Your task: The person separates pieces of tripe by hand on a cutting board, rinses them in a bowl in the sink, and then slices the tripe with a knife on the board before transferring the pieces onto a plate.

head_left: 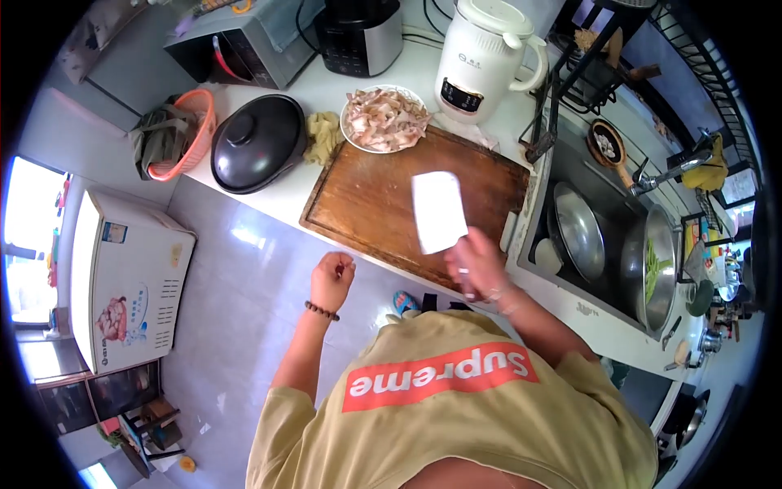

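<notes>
My right hand (481,265) is wrapped round the handle of a cleaver (438,212), whose broad bright blade is over the wooden cutting board (375,191). Off the board's front edge, my left hand (332,279) hangs in the air with its fingers curled in; whether anything small is inside cannot be made out. A white plate heaped with sliced pale pink meat (384,120) sits at the board's back left corner. Beside it lies a crumpled yellowish cloth (323,137).
Left of the board are a black lidded pot (257,143) and a pink basket (194,134). Behind stand a white electric jug (485,61) and a microwave (244,49). On the right, the sink (615,187) holds metal bowls, one with greens.
</notes>
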`<state>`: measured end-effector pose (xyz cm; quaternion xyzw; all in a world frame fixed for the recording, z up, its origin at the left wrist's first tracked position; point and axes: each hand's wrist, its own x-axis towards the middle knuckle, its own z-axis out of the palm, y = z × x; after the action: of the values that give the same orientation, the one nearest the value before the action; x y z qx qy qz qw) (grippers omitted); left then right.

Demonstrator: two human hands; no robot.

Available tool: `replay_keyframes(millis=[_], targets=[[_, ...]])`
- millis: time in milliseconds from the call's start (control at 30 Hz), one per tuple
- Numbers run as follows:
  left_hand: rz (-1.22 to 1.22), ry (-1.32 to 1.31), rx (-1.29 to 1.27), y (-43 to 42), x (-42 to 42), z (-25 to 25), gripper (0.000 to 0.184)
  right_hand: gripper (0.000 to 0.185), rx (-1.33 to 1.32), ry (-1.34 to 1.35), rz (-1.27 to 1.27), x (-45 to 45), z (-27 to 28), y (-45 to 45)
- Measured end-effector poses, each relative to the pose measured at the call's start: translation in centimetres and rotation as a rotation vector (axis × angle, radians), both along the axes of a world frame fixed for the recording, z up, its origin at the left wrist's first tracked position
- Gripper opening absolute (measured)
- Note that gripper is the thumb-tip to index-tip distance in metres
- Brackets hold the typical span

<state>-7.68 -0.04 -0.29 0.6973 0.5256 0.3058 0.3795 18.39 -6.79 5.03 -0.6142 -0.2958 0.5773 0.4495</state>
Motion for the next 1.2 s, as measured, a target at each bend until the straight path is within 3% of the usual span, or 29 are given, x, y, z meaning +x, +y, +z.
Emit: replay_keyframes(millis=[67,133,333,500,667,767,867,1000,1067,1133,1200], targets=[[0.036,0.051,0.023,-1.4,-1.1,0.6,0.005,0.013,0.004,0.059,0.204,-3.2,-0.4,3.7],[0.094,0.067,-0.011,-3.0,-2.5,-0.2,0.004,0.014,0.123,0.122,0.233,-6.2,-2.8,6.4],[0.190,0.113,-0.132,-5.9,-3.8,-0.8,0.006,0.015,0.103,0.117,0.209,-6.3,-6.1,7.8],[0.110,0.069,-0.182,-5.0,-1.4,-1.2,0.007,0.014,0.026,-0.049,-0.077,2.0,-5.5,2.9],[-0.084,-0.074,-0.145,-2.5,2.5,-3.2,0.008,0.016,0.064,-0.308,-0.546,12.9,-3.7,-4.5],[-0.174,-0.078,-0.147,-1.8,5.2,-1.9,0.007,0.014,0.083,-0.255,-0.760,18.0,-3.2,-8.4],[-0.190,-0.061,-0.133,-2.5,7.0,-1.2,0.007,0.014,0.095,-0.226,-0.816,21.6,-3.0,-11.1],[-0.188,-0.048,-0.087,-4.2,8.5,-1.5,0.004,0.016,-0.005,-0.448,-0.761,26.5,-4.7,-12.9],[-0.119,-0.066,-0.209,-5.8,9.2,-1.1,0.004,0.020,-0.180,-0.715,-0.643,29.3,-6.8,-13.1],[-0.070,0.004,-0.249,-7.7,9.8,-0.8,0.004,0.028,-0.278,-0.777,-0.503,33.3,-10.8,-13.1],[-0.063,-0.031,-0.255,-9.7,9.6,-2.2,0.005,0.038,-0.306,-1.238,-0.354,36.2,-16.0,-13.4]])
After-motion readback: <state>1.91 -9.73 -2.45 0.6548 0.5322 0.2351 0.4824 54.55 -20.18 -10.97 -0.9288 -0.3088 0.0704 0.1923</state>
